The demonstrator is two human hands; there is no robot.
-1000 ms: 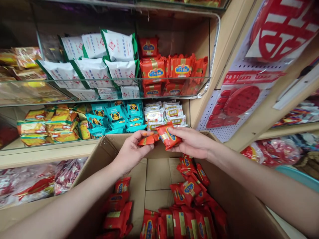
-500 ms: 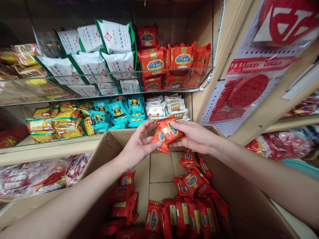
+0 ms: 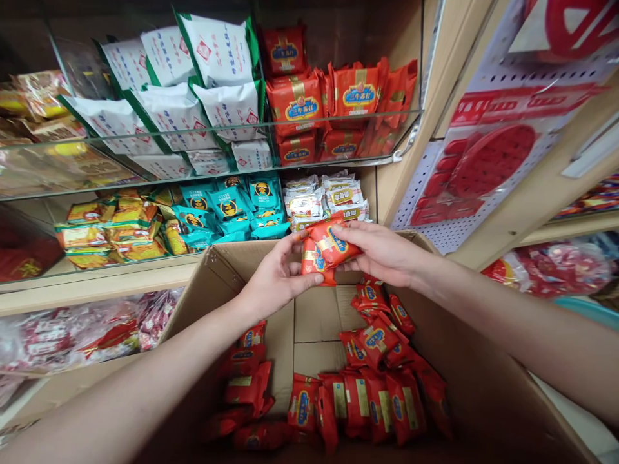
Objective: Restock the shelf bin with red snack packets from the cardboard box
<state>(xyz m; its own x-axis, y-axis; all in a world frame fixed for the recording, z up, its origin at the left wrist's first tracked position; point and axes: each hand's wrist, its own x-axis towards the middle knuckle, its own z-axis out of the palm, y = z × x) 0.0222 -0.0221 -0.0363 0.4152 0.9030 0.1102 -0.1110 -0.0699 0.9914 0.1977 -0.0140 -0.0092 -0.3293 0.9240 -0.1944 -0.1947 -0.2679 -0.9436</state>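
My left hand [image 3: 276, 278] and my right hand [image 3: 382, 252] meet over an open cardboard box [image 3: 476, 386]. Between them they hold red snack packets [image 3: 323, 248], two as far as I can tell, pressed together. The left thumb and fingers pinch the lower packet's left side; the right fingers wrap the upper packet from the right. Inside the box lie several more red packets [image 3: 367, 386], heaped at the right and bottom. Matching red packets [image 3: 329, 103] are stacked on the upper glass shelf, behind its front lip.
White-and-green bags [image 3: 193, 96] fill the upper shelf's left part. Teal packets [image 3: 227, 209], white packets [image 3: 324, 196] and yellow packets [image 3: 116, 232] sit on the lower shelf. A wooden upright [image 3: 401, 174] and a pegboard with red goods [image 3: 478, 161] stand at the right.
Both hands have brought the red packets closer together, so they now overlap. The view has shifted so shelves sit higher and more of the box shows.
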